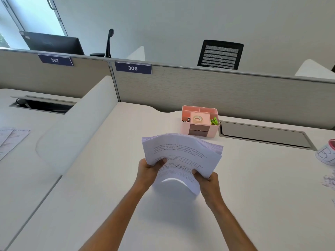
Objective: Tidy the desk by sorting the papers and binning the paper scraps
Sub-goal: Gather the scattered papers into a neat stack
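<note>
I see the thick stack of white printed paper sheets (181, 156) held above the white desk top (108, 178), its near edge bowed downward. My left hand (147, 168) grips the left corner, thumb on top; my right hand (206, 178) pinches the right near corner. Beyond stands a pink plastic desk organiser (200, 121); shredded paper scraps (330, 179) lie at far right, near a white mug (326, 153)

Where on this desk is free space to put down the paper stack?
Bare desk lies left of the paper stack, up to the white divider. The right edge is crowded: mug and paper scraps. The pink organizer stands behind.
</note>
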Action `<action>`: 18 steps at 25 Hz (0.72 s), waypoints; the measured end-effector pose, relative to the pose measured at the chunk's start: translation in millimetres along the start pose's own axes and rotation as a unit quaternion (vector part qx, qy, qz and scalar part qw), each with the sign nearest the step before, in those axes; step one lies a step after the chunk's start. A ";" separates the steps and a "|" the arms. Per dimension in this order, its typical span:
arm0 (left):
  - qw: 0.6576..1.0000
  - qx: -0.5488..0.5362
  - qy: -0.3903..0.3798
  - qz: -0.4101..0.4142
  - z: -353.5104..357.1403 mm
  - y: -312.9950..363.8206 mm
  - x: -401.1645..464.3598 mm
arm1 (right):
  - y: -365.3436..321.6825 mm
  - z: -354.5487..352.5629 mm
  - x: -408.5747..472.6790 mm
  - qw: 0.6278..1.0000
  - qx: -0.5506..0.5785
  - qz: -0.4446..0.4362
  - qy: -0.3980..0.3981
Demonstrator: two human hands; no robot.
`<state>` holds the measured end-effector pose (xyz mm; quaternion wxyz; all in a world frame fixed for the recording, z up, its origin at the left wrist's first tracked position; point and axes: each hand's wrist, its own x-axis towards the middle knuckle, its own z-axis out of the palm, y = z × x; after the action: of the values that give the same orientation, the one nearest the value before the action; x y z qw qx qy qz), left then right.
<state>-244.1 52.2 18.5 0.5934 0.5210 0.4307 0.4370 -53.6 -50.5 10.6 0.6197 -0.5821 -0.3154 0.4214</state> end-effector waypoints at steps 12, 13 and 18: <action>0.988 0.070 -0.064 -0.123 -14.8 -8.7 11.9 | 25.1 -12.8 11.9 0.989 -0.108 0.090 -0.051; 0.985 0.067 -0.082 -0.135 -18.6 -6.8 14.4 | 24.1 -11.3 12.3 0.988 -0.092 0.106 -0.065; 0.979 0.058 -0.108 -0.165 -43.9 -3.2 19.9 | 17.4 -2.2 14.4 0.988 -0.008 0.123 -0.089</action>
<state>-281.4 81.8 10.4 0.6689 0.5203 0.4693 0.2483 -48.0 -39.3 -8.3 0.5279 -0.5815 -0.2983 0.5424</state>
